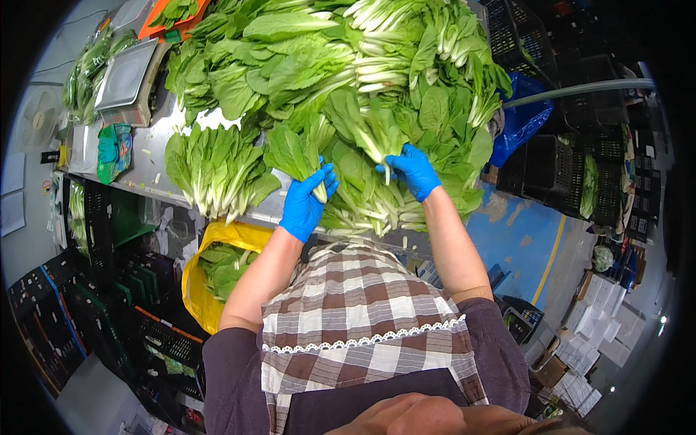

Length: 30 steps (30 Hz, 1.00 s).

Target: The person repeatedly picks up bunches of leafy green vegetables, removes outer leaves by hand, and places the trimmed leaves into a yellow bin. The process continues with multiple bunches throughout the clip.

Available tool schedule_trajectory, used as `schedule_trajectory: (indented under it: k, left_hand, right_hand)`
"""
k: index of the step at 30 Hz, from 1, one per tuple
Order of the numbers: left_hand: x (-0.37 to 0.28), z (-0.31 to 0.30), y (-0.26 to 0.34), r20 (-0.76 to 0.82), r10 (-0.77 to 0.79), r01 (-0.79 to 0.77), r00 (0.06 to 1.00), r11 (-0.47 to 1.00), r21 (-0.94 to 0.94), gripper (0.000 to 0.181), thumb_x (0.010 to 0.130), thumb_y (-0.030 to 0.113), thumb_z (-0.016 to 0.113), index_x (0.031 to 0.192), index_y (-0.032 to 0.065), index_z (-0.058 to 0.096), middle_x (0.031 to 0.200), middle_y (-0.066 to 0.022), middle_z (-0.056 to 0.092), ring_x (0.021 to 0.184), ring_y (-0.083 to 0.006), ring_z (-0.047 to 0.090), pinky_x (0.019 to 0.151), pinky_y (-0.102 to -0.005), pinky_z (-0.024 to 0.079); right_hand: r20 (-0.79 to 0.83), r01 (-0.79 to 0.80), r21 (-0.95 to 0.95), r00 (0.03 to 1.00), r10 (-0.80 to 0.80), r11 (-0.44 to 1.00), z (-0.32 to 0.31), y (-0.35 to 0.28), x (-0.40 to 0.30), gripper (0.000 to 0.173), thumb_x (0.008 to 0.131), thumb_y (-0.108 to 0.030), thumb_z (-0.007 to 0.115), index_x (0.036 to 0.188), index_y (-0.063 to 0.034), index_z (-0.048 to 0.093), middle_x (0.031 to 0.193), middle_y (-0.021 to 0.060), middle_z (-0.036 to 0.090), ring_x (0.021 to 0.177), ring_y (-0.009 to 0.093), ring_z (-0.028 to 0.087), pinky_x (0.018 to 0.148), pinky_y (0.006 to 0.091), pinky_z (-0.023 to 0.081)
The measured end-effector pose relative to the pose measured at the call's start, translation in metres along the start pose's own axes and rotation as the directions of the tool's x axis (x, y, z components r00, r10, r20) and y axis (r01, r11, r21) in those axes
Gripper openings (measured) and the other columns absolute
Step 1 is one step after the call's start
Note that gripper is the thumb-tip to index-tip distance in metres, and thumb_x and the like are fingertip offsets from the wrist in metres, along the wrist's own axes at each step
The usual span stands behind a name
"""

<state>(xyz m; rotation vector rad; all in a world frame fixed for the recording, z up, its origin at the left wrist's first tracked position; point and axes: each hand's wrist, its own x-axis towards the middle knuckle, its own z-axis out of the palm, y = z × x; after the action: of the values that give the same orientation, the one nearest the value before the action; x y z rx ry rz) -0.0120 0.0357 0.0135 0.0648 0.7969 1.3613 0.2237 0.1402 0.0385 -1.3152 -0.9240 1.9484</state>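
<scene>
Blue gloves cover both of my hands. My left hand (309, 198) grips a small bunch of leafy greens (291, 149) by its pale stems, leaves pointing away from me. In my right hand (412, 171) is another leafy stalk (361, 122), held near its white stem end. Beneath and between the hands lie loose greens (353, 185) with stems towards me. To the left, a separate bundle of greens (217, 168) rests on the metal table (149, 168). A large heap of the same greens (304, 60) covers the table's far part.
A weighing scale (128, 76) stands at the left, near bagged greens (89, 76) and an orange tray (179, 22). Below the table edge hangs a yellow bag (198, 293) with leaves inside. Black crates (549, 163) and a blue plastic bag (519, 128) are at the right.
</scene>
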Motion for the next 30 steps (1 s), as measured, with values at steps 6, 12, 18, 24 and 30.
schedule_trajectory:
  k: [6,12,18,24,30]
  left_hand:
    - [-0.007,-0.019,-0.005,-0.05,-0.003,0.004,0.999,1.0,0.013,0.037,0.088,0.01,0.058,0.124,0.0073,0.05,0.119,-0.0143,0.059,0.099,-0.0234,0.06,0.09,-0.0398,0.049]
    - [-0.013,-0.022,-0.006,-0.065,-0.011,0.017,0.998,0.995,0.102,0.033,0.088,0.011,0.06,0.12,0.0069,0.052,0.109,-0.0124,0.063,0.091,-0.0206,0.062,0.085,-0.0379,0.051]
    - [-0.017,-0.022,-0.008,-0.059,0.028,-0.021,0.998,0.994,0.104,0.038,0.087,0.008,0.062,0.123,0.0061,0.05,0.092,-0.0063,0.062,0.078,-0.0158,0.059,0.08,-0.0349,0.051]
    - [-0.019,-0.021,-0.017,-0.082,-0.004,0.003,0.997,1.0,-0.006,0.037,0.087,0.006,0.062,0.123,0.0063,0.052,0.092,-0.0045,0.061,0.081,-0.0144,0.059,0.081,-0.0343,0.05]
    - [-0.015,0.005,-0.034,-0.066,0.021,-0.016,0.998,0.997,0.079,0.028,0.087,0.008,0.063,0.113,0.0039,0.057,0.094,-0.0048,0.062,0.083,-0.0151,0.059,0.081,-0.0305,0.048]
  right_hand:
    - [0.004,-0.122,0.033,0.993,0.122,0.992,0.003,0.056,0.001,0.028,0.087,-0.014,0.059,0.11,0.0015,0.052,0.102,0.0149,0.065,0.084,0.024,0.067,0.067,0.0316,0.055]
    - [-0.044,0.042,-0.109,0.998,-0.047,0.993,-0.004,0.079,-0.002,0.028,0.084,-0.012,0.065,0.107,0.0004,0.056,0.09,0.0102,0.066,0.079,0.017,0.064,0.069,0.0282,0.051]
    - [0.036,0.005,0.086,0.999,-0.009,0.996,0.002,0.078,-0.011,0.026,0.083,-0.006,0.065,0.108,-0.0018,0.058,0.095,0.0098,0.066,0.074,0.018,0.064,0.065,0.0277,0.053]
    - [0.13,-0.06,0.369,0.991,0.013,0.927,0.02,0.081,-0.016,0.021,0.088,-0.01,0.061,0.106,0.0006,0.058,0.094,0.0114,0.066,0.077,0.019,0.065,0.069,0.0306,0.055]
    - [0.27,-0.184,0.367,0.959,0.085,0.912,0.038,0.094,-0.02,0.018,0.09,-0.013,0.06,0.103,-0.0004,0.06,0.086,0.01,0.066,0.069,0.017,0.065,0.062,0.0287,0.055]
